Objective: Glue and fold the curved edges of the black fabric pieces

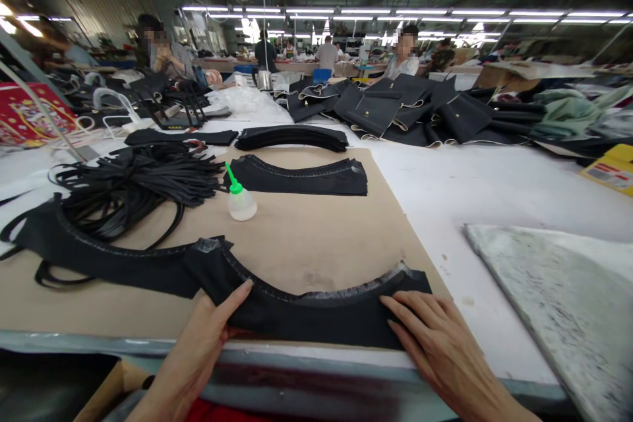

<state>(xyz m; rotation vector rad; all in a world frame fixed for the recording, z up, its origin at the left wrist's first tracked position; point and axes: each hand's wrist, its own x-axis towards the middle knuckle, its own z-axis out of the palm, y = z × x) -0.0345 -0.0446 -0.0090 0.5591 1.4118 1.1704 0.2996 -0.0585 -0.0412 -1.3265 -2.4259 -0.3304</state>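
A curved black fabric piece [316, 310] lies on the brown cardboard sheet [316, 231] at the table's near edge. My left hand [202, 343] grips its left part, thumb on top and fingers tucked under the edge. My right hand [435, 336] lies flat on its right end, fingers stretched out. A second curved black piece [99, 257] overlaps it on the left. A small glue bottle with a green nozzle [241, 198] stands further back, near a stack of curved black pieces [301, 177].
A tangle of black straps [133, 184] lies at the left. A speckled grey slab [558, 303] rests at the right on the white table [469, 184]. Dark fabric panels [395, 112] are piled at the back. Other people work at far tables.
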